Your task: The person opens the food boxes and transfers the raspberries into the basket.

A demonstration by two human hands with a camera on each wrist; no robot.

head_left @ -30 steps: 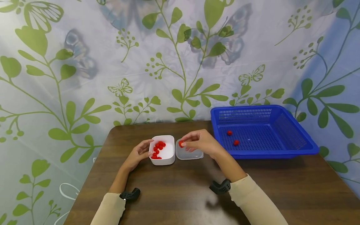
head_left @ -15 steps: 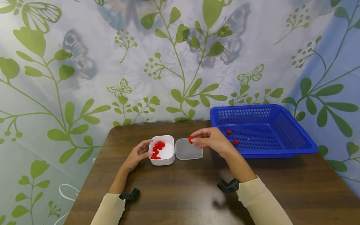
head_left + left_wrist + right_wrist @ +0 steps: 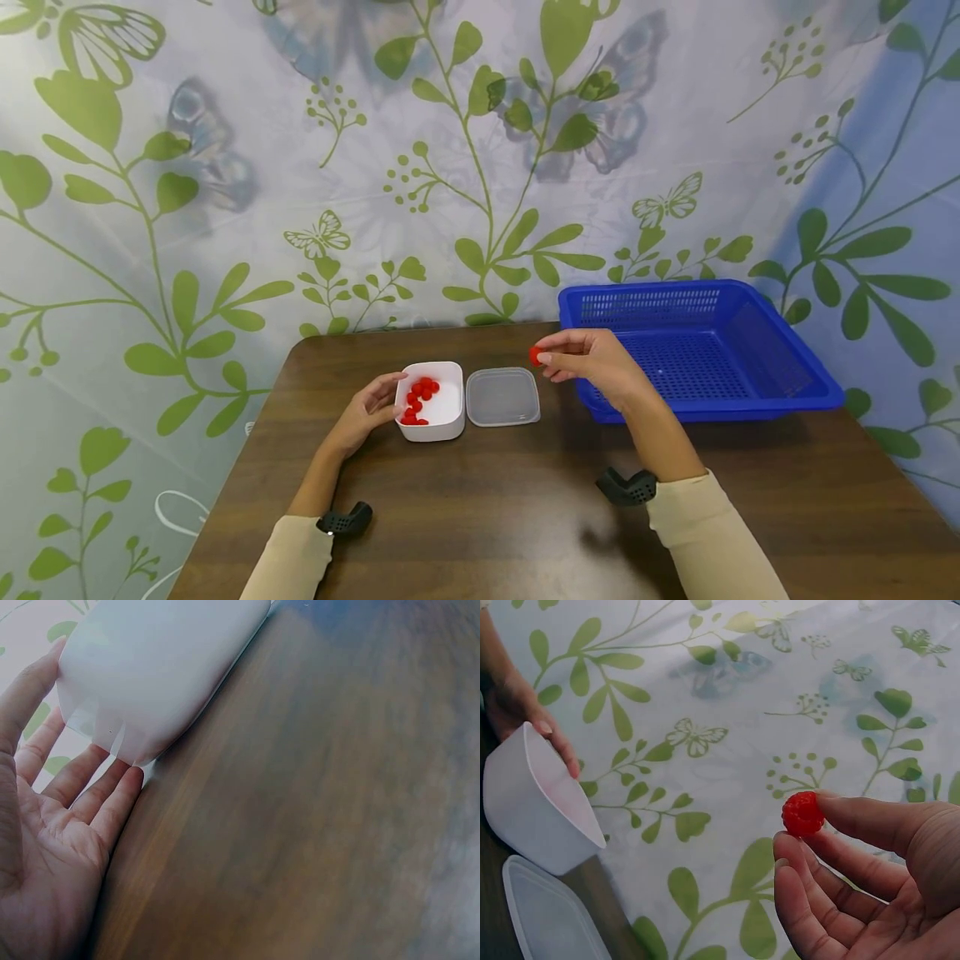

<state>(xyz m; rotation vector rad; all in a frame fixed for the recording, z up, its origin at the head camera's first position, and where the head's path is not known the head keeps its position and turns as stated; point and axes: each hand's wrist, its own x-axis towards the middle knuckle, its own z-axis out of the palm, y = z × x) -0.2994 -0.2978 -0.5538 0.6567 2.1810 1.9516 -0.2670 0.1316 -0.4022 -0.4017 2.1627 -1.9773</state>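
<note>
A small red raspberry with a bumpy surface is pinched between thumb and fingertips of my right hand. That hand is raised at the near left corner of the blue basket, overlapping it in the head view. On the left, a white box stands on the table with several red raspberries inside. My left hand rests against the box's left side, its fingers spread and nearly straight, as the left wrist view shows. The thumb lies at the rim.
A translucent lid lies flat just right of the box. Brown wooden table stretches in front of these things. Behind it hangs a leaf-and-butterfly patterned cloth.
My right hand has moved right with the raspberry, from over the lid to the basket's corner. The two raspberries seen earlier in the basket are now hidden behind it. My left hand stays put.
</note>
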